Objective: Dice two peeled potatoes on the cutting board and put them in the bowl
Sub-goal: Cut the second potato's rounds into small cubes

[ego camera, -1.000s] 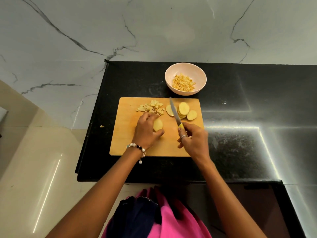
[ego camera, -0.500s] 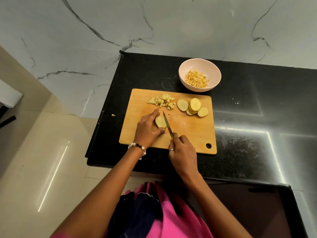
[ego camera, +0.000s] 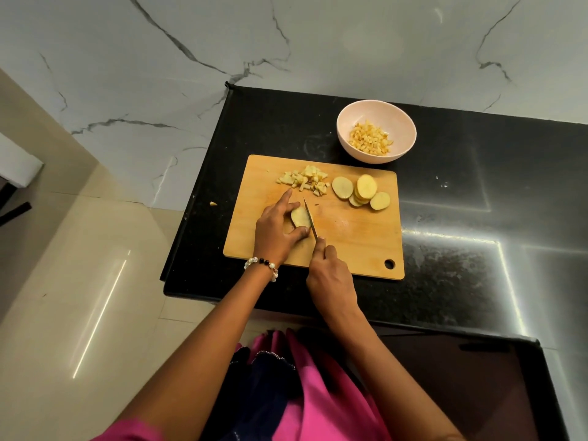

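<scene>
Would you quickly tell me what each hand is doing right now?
Left hand: closed, pinching a potato slice flat on the cutting board.
Right hand: closed, gripping the knife, blade at the slice.

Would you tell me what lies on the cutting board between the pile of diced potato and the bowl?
In the head view, only bare cutting board separates the diced potato from the bowl.
</scene>
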A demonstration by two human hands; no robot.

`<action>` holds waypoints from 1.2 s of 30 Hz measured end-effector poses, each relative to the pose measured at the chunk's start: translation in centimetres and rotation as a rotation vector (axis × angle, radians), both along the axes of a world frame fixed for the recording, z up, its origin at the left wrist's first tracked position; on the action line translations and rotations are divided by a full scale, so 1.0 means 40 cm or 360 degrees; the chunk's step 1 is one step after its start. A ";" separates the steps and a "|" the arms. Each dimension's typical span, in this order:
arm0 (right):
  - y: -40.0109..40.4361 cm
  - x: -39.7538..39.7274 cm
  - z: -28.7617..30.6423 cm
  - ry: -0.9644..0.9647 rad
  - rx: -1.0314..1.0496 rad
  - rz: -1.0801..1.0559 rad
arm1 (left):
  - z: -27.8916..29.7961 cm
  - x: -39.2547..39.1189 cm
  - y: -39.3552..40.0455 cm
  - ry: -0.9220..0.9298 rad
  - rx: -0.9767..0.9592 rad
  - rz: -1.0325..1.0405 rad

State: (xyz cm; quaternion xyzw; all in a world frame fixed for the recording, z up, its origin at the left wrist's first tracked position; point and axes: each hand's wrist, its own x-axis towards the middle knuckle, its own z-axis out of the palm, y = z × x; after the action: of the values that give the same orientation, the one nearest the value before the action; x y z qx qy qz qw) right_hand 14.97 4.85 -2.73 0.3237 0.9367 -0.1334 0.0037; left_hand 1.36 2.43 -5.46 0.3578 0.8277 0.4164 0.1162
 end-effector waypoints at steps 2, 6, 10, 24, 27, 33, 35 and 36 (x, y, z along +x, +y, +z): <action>-0.001 0.010 0.007 -0.0043 -0.0021 -0.0028 | 0.001 -0.001 0.000 0.0005 -0.0002 0.0002; -0.004 0.017 0.020 -0.0137 -0.0078 -0.0075 | -0.001 -0.003 -0.002 -0.0002 -0.0012 -0.0003; 0.008 0.020 0.030 -0.0069 -0.0154 -0.0146 | 0.000 -0.010 -0.004 -0.0021 -0.0040 -0.0027; 0.017 -0.046 0.040 -0.0137 -0.0039 -0.0049 | -0.004 -0.013 0.000 -0.0031 -0.0002 -0.0006; 0.007 -0.040 0.025 -0.0049 -0.0028 -0.0060 | -0.005 -0.011 0.001 -0.0026 0.0012 -0.0003; -0.045 0.041 0.002 -0.0045 -0.0051 -0.0105 | -0.007 -0.010 -0.002 -0.0028 -0.0010 0.0007; -0.038 0.040 0.011 -0.0011 -0.0159 -0.0149 | -0.005 -0.011 -0.003 -0.0040 -0.0022 -0.0007; -0.033 0.035 0.014 0.0031 -0.0197 -0.0147 | -0.003 -0.011 -0.004 -0.0042 -0.0036 -0.0025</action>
State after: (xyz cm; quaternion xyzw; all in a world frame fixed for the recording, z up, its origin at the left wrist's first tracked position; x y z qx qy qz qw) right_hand 16.36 3.54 -2.16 0.3645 0.9107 -0.1943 0.0085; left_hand 0.90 2.26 -5.57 0.3574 0.8279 0.4108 0.1343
